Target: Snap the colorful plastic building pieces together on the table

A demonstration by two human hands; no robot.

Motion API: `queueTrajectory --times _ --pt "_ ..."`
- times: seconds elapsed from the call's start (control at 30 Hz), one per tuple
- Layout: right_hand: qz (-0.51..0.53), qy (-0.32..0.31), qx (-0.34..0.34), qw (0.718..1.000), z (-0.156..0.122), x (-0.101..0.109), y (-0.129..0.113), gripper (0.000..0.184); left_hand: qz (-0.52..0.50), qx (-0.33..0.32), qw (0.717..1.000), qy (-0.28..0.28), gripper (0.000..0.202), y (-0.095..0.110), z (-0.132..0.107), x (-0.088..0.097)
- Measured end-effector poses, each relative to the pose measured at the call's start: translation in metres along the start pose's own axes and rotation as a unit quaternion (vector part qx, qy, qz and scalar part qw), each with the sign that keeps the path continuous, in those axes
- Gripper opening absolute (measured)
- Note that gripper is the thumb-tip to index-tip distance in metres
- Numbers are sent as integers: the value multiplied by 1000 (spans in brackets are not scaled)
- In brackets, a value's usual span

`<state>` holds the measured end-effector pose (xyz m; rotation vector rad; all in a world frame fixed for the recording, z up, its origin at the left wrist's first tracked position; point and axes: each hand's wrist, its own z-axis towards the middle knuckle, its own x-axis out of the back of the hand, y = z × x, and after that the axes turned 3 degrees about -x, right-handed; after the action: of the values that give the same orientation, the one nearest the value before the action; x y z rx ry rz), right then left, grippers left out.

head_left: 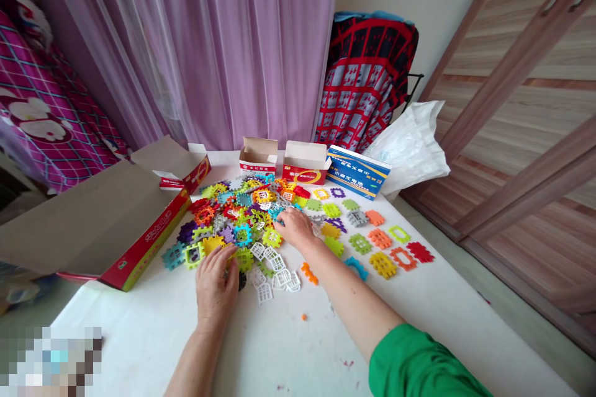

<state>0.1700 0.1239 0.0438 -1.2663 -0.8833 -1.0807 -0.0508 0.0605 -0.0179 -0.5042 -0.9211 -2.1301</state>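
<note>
A heap of colourful plastic interlocking building tiles (242, 217) covers the middle of the table. My left hand (216, 285) rests at its near left edge, fingers spread a little with the tips at a yellow tile (213, 244). Reaching into the heap from the right, my right hand (295, 227) has its fingers bent together beside blue and white pieces; what lies between the fingertips is hidden. White lattice window pieces (279, 276) lie between the hands. To the right, single tiles lie spread out, among them a yellow tile (383, 265) and a red tile (421, 252).
A large open red-edged box (153, 239) stands on the left. Along the back are small open boxes (305, 173), a blue box (358, 172) and a white plastic bag (412, 142). Orange pieces (309, 273) and an orange bit (304, 317) lie on the white table (279, 360).
</note>
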Motion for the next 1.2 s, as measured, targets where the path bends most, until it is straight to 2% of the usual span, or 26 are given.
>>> queueTrajectory --times 0.07,0.1,0.13,0.17,0.2,0.27,0.33,0.37,0.43,0.5,0.6,0.63,0.7,0.77,0.83,0.93,1.03,1.1,1.2 --pt "88 18 -19 996 -5 4 6 18 0 -5 1000 3 25 3 1 0" --pt "168 22 -39 985 -8 6 9 17 -3 -8 1000 3 25 6 1 1" --pt "268 15 -65 961 -13 7 12 17 -9 -11 1000 2 25 8 1 1" --pt "374 -1 -93 923 -20 8 16 18 -18 -15 1000 -1 25 12 1 1" --pt "473 -24 -120 872 -27 9 19 22 -30 -18 999 -7 26 16 1 2" --pt "626 -72 -164 759 -43 9 22 31 -59 -12 998 -21 27 25 0 3" --pt "708 -110 -186 672 -61 10 22 39 -104 26 993 -55 29 35 -2 4" --pt "730 -124 -190 645 -70 10 21 41 -135 57 986 -80 31 41 -3 4" --pt "752 -151 -183 615 -87 10 17 42 -218 140 957 -131 39 51 -4 5" --pt "758 -174 -170 606 -101 9 12 40 -308 235 906 -171 52 60 -4 6" --pt "747 -198 -146 618 -115 2 7 36 -400 355 816 -220 68 67 -4 9" --pt "740 -204 -137 626 -119 -1 7 36 -417 379 793 -234 68 68 -4 10" --pt "724 -220 -122 642 -123 -7 6 37 -439 398 765 -250 66 68 -4 13" --pt "703 -232 -109 664 -126 -11 7 40 -448 401 757 -254 62 68 -3 16" --pt "676 -209 -89 701 -129 -10 8 41 -446 404 757 -254 61 67 -2 18" --pt "593 -103 -15 799 -134 -3 9 49 -432 414 759 -256 59 68 -1 19" --pt "459 -16 110 881 -139 1 6 55 -433 416 755 -265 57 68 -2 17" --pt "375 11 159 913 -141 -1 2 45 -439 416 749 -270 56 68 -2 15" --pt "286 30 164 944 -142 -5 -2 36 -439 426 742 -275 57 68 -1 14"
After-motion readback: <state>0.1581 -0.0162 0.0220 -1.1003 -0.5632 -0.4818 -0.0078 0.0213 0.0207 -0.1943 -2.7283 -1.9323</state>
